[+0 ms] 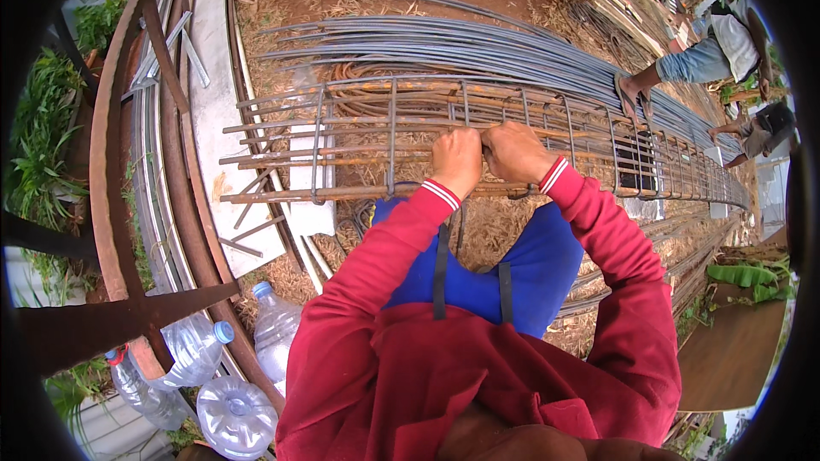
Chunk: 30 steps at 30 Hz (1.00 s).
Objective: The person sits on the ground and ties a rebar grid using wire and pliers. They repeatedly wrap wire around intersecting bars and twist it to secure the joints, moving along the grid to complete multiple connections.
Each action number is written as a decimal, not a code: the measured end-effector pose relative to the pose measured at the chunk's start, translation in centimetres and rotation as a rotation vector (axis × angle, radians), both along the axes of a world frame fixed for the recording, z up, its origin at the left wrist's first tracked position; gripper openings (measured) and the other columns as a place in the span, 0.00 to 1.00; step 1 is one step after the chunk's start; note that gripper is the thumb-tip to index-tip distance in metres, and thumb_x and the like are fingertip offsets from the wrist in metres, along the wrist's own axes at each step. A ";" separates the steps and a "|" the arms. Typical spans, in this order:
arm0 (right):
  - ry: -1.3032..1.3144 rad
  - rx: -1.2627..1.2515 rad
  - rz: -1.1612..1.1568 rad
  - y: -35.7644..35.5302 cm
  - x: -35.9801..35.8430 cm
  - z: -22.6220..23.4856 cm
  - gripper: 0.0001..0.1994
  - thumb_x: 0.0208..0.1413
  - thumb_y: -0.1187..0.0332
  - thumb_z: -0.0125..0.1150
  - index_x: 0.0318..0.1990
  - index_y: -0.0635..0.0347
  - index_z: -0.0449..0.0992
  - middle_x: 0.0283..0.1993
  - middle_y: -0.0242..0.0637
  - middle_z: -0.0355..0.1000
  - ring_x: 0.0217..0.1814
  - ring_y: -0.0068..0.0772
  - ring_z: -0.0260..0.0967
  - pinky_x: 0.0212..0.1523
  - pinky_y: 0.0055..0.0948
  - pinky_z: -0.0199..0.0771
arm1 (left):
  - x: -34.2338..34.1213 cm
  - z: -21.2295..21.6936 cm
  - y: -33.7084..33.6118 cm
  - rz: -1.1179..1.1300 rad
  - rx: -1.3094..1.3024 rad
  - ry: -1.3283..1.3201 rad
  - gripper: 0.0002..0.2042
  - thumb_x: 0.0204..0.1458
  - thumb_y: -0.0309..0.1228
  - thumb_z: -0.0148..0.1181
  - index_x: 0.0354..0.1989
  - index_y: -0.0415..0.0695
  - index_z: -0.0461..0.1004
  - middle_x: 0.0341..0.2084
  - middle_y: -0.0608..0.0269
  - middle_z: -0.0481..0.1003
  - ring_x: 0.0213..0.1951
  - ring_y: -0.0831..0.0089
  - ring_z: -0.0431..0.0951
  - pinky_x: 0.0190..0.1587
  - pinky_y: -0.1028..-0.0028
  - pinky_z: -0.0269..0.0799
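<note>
A long cage of rusty steel reinforcing bars [354, 154] with square stirrups lies across in front of me. My left hand [456, 160] is closed in a fist at the cage's near side. Right beside it, my right hand [515, 154] is closed too, its thumb side turned towards the left. Both fists are against the cage's bars, and what lies inside the fingers is hidden. One stirrup [392, 137] stands a little left of my left hand.
Behind the cage lies a bundle of grey bars [427, 38], with a coil of rusty rod [363, 102] between. Two other people are at the right; one's sandalled foot [630, 96] is beside the bars. Large plastic bottles [237, 417] stand lower left, near a rusty steel frame [111, 205].
</note>
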State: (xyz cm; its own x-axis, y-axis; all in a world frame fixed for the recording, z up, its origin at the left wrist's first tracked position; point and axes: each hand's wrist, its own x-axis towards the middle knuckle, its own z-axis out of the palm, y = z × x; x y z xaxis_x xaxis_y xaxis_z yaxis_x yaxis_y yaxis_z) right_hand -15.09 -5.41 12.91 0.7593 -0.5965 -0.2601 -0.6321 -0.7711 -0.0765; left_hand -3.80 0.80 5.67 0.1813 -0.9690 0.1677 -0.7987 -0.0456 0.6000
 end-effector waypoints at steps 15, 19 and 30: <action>-0.193 -0.060 0.291 -2.2 0.4 -0.7 0.07 0.42 0.75 0.59 0.31 0.60 0.79 0.31 0.47 0.76 0.36 0.54 0.75 0.36 0.48 0.74 | 3.1 -5.0 1.4 -0.055 -0.096 0.490 0.07 0.48 0.22 0.65 0.36 0.42 0.84 0.34 0.55 0.83 0.40 0.57 0.82 0.49 0.63 0.71; -0.210 -0.025 0.443 -2.6 1.4 -0.7 0.08 0.39 0.76 0.60 0.30 0.60 0.79 0.33 0.45 0.76 0.36 0.51 0.75 0.33 0.45 0.73 | 2.5 -5.4 1.7 -0.007 -0.147 0.451 0.11 0.47 0.23 0.65 0.40 0.41 0.82 0.33 0.53 0.83 0.40 0.56 0.81 0.54 0.62 0.65; -0.190 0.097 0.656 -4.9 4.3 -3.0 0.06 0.43 0.72 0.64 0.30 0.62 0.76 0.33 0.44 0.75 0.37 0.51 0.74 0.33 0.43 0.73 | 2.2 -5.7 1.5 0.137 -0.175 0.555 0.27 0.44 0.20 0.63 0.56 0.34 0.62 0.38 0.41 0.79 0.45 0.44 0.79 0.52 0.56 0.70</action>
